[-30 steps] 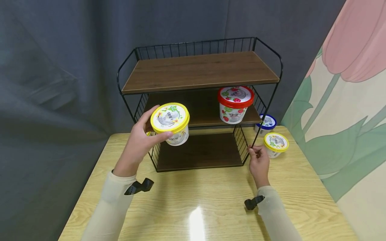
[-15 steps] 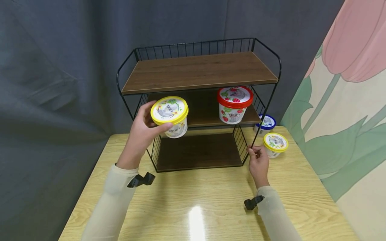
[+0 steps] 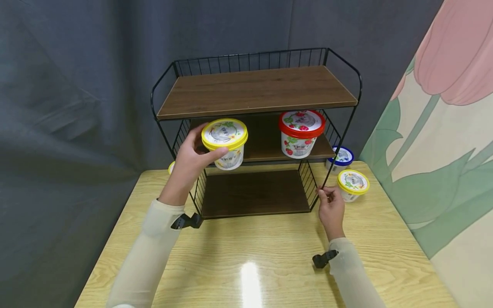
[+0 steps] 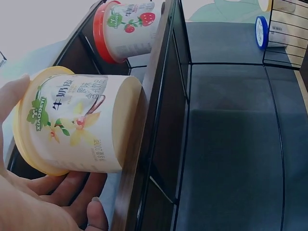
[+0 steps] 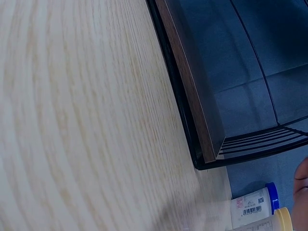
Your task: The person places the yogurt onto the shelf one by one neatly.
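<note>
Left hand (image 3: 194, 156): my thumb and fingers grip a yellow-lidded tub (image 3: 226, 145) round its lid end.
Held tub: nearly upright, at the front of the middle shelf (image 3: 262, 147), left of the red-lidded tub (image 3: 300, 134).
Right hand (image 3: 332, 209): my fingers pinch the front post (image 3: 329, 174) of the rack, low down, near another yellow-lidded tub (image 3: 353, 185) on the table (image 3: 262, 252).
Shelf edge: carried too low, the base could catch there and tip the tub in my grip.
Top shelf (image 3: 258, 87): lifted too high on the way in, my lid or knuckles could knock its underside.
Lid: I hold mostly there, so a hard squeeze or twist might loosen it.
Rack: a bump could make it slide if my pinch slackens.
Tub base: I can't tell whether it touches the shelf or hangs just in front.
Far fingers: hidden behind the tub from above.
Yellow sliver (image 3: 171, 167): probably another lid, mostly covered by my left hand.
Blue-lidded tub (image 3: 342, 157): partly behind the post.
Right wrist view: my hand is cut off at the border, the pinch unseen.
</note>
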The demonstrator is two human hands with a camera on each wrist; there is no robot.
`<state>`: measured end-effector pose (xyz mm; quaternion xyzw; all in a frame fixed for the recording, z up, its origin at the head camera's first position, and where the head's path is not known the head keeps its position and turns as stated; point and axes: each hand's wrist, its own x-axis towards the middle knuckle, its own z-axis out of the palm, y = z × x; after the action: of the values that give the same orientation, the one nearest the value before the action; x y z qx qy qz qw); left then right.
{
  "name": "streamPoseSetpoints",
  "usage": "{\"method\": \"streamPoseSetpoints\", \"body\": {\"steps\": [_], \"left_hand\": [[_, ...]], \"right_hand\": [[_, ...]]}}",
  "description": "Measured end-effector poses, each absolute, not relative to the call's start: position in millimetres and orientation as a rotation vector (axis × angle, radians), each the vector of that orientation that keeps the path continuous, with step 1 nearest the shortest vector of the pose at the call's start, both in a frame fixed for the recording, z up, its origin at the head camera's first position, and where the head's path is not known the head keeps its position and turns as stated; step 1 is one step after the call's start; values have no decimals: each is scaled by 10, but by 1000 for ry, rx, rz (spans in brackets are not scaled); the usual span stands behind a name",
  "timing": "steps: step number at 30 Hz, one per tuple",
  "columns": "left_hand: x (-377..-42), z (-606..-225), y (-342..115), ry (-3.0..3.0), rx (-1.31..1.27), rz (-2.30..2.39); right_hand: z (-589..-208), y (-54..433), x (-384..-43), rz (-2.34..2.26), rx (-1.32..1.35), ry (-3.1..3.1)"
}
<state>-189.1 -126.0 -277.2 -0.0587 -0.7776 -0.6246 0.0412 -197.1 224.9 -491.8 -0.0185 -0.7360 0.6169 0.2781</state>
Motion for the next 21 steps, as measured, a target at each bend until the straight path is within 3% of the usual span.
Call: {"method": "streamPoseSetpoints", "body": {"steps": [21], "left_hand": [[-2198, -2718, -1157, -2464, -197, -1958]], "right_hand": [[-4945, 2227, -1960, 1635, -112, -1964]]}}
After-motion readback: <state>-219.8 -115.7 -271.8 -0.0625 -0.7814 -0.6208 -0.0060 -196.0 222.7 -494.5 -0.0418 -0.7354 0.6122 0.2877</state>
